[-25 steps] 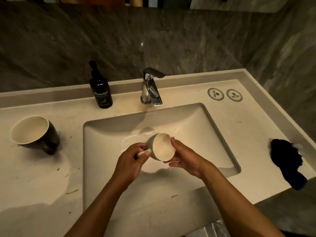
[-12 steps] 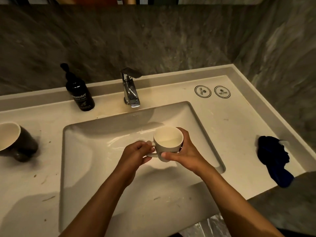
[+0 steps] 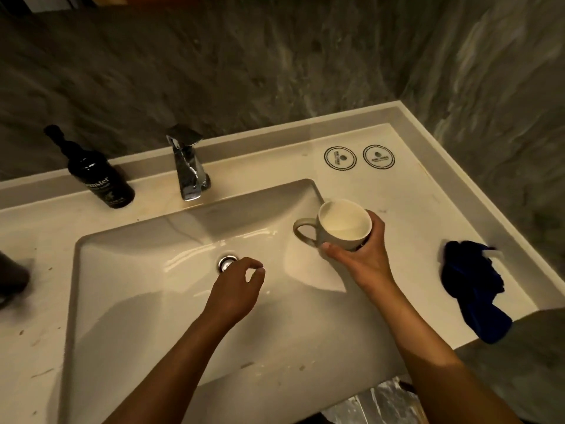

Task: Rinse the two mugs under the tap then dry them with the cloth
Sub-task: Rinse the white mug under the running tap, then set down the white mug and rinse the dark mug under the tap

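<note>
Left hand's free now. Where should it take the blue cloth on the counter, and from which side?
Judging by its pose, pinch the bunched upper part of the blue cloth from above. It lies crumpled on the counter, its lower tail overhanging the front edge. The right hand is nearer, but holds the mug.

The dark pump bottle [image 3: 102, 182] label reads, perhaps, "Dunster", partly cut off.

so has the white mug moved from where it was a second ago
Yes. The white mug has gone right, from mid-basin in front of the tap to the sink's right edge, held by the right hand alone.
</note>
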